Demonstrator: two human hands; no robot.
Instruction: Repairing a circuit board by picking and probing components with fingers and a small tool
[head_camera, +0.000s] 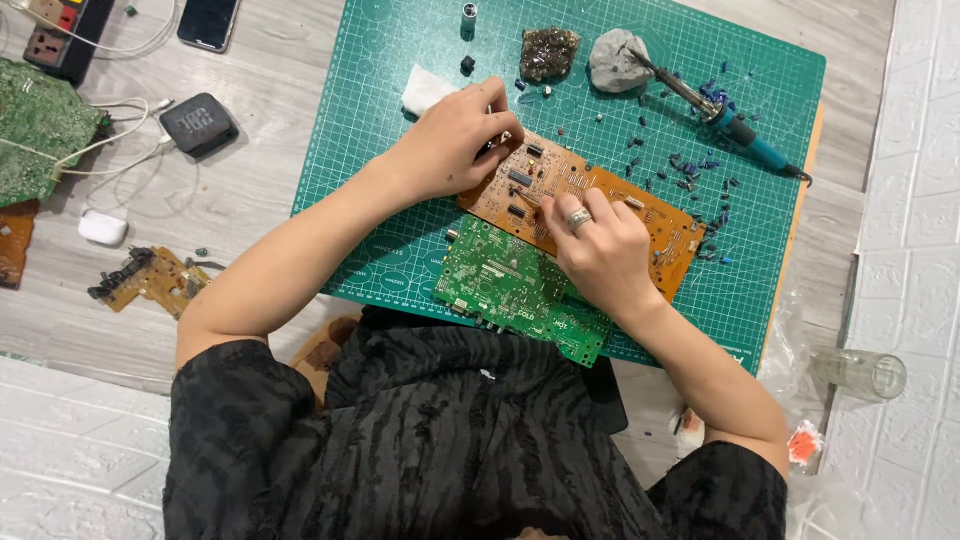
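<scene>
Both hands (455, 140) (600, 250) on orange circuit board (570, 185), mat-centred

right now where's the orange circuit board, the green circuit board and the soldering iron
orange circuit board (650, 215): head view, bare right part of the board
green circuit board (500, 280): head view, middle of the board
soldering iron (745, 135): head view, on its blue handle

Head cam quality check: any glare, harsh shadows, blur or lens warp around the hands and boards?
Head view: light is even and soft, with only faint shadows under the left hand and right hand; no strong glare on the orange circuit board or green cutting mat; both boards look sharp, the green circuit board included; wide-angle bending shows at the frame edges.
</scene>
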